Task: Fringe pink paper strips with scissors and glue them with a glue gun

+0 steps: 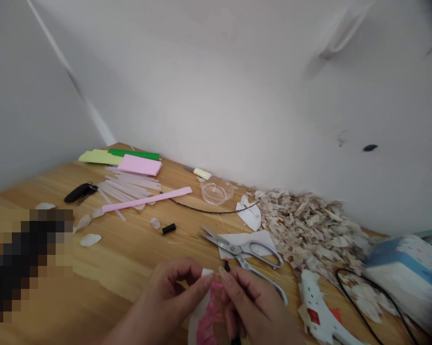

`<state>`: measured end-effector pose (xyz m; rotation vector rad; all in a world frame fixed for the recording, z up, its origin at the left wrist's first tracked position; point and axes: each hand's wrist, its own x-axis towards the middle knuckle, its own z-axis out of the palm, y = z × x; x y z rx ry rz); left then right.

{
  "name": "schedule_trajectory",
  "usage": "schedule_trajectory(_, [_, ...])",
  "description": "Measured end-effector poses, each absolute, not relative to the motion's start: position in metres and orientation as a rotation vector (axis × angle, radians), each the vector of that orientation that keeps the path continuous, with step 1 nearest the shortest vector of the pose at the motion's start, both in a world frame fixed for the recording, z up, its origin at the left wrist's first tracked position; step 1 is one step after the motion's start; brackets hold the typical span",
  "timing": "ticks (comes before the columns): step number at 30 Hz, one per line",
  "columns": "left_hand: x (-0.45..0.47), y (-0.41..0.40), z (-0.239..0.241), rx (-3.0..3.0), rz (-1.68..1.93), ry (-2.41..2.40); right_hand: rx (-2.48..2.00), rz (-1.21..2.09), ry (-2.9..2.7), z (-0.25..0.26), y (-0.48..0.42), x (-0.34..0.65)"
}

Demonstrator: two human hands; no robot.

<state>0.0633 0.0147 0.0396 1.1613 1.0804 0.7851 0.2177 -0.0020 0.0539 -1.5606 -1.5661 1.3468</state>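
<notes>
Both hands at surface's near edge: left hand (172, 287) and right hand (251, 302) pinch pink-white paper piece (206, 314), fingers closed, partly cut off by the frame. Scissors (242, 251) just beyond. Bare wood (129, 258) left; shavings pile (309, 230) right. Far-left patch blurred out.

A crumpled pink paper piece (209, 316) on white backing, pinched upright near the table's edge.
</notes>
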Motion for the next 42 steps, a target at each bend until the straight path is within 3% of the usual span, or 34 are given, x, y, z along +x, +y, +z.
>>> schedule_trajectory(18, [0.0634, 0.0106, 0.0411, 1.250, 0.876, 1.125, -1.518, 1.515, -1.454, 0.0573, -0.0024, 0.2180])
schedule_trajectory(42, [0.0631, 0.0068, 0.0473, 1.245, 0.838, 1.128, -1.574, 1.441, -1.503, 0.0568, -0.0045, 0.2165])
